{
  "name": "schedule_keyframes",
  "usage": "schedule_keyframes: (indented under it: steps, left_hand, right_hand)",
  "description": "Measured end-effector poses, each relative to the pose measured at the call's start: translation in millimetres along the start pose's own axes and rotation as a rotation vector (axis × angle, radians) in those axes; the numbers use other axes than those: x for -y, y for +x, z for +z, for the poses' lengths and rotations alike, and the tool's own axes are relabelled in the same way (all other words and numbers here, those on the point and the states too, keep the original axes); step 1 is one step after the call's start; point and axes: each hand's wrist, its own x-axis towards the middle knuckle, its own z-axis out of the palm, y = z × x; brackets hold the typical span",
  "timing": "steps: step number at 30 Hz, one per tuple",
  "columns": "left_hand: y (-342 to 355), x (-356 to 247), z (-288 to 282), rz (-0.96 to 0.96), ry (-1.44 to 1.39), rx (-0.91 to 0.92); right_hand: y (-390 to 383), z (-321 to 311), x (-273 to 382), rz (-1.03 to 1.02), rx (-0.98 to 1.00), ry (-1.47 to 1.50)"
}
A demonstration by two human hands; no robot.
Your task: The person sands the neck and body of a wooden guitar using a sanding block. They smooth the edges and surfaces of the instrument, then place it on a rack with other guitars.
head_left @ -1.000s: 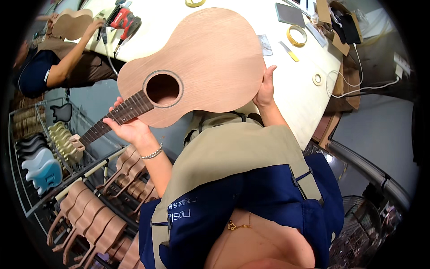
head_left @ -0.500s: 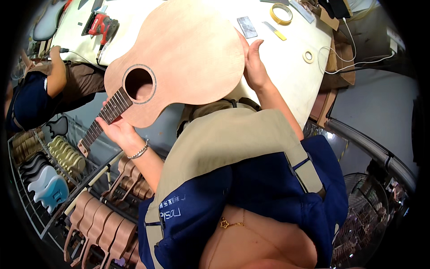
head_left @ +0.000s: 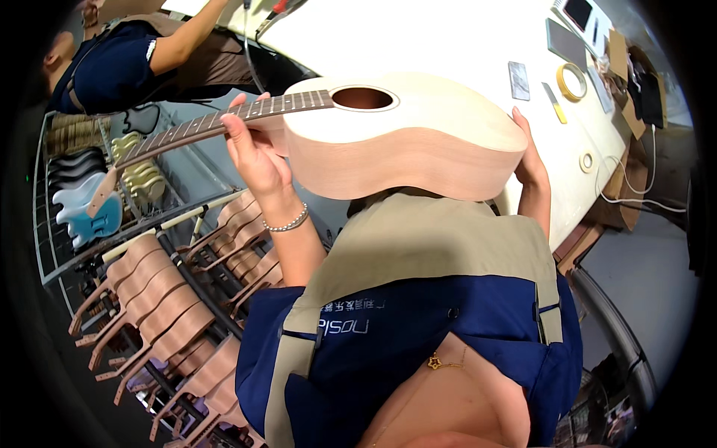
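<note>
An unfinished pale wooden acoustic guitar (head_left: 388,157) is held up in front of my body, its near side wall turned toward me and its neck pointing left. It has a dark fretboard and a ringed sound hole, with no strings visible. My left hand (head_left: 261,153) grips the neck close to the body, thumb on the near side and fingertips showing over the far edge. At the right end of the body, my right hand (head_left: 532,157) holds the lower bout; most of its fingers are hidden behind the wood.
Beyond the guitar is a white worktable (head_left: 448,45) bearing a yellow tape roll (head_left: 571,82), a yellow-handled knife (head_left: 555,103), a grey flat block (head_left: 518,81) and a smaller tape roll (head_left: 587,162). Racks of guitar bodies (head_left: 153,280) stand left. A co-worker (head_left: 119,63) is at far left.
The guitar has tilted so its side wall now faces me, and its neck has swung up toward level. My view has turned, shifting the table and racks. Both hands still hold it.
</note>
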Motion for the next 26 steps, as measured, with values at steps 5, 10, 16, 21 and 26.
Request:
schedule_keyframes:
  steps: [5,10,16,21,26]
  left_hand:
    - [-6.5,-2.2,11.4,0.020,0.073,-0.023]
    - [-3.5,-8.2,15.9,0.129,0.103,0.066]
    - [1.2,-33.0,29.4,0.310,0.086,0.382]
    - [-9.5,-22.8,44.0,0.287,0.155,0.434]
    - [-18.2,-22.0,48.4,0.290,0.209,0.423]
  right_hand:
    - [7.7,-4.8,-14.8,0.026,0.019,0.108]
    - [13.0,-13.7,-19.8,-0.011,0.109,0.212]
    - [30.1,-21.8,-21.5,-0.373,0.232,0.300]
    - [52.3,-7.2,-41.9,-0.450,0.010,0.080]
    - [50.9,10.1,-55.8,-0.406,-0.036,0.335]
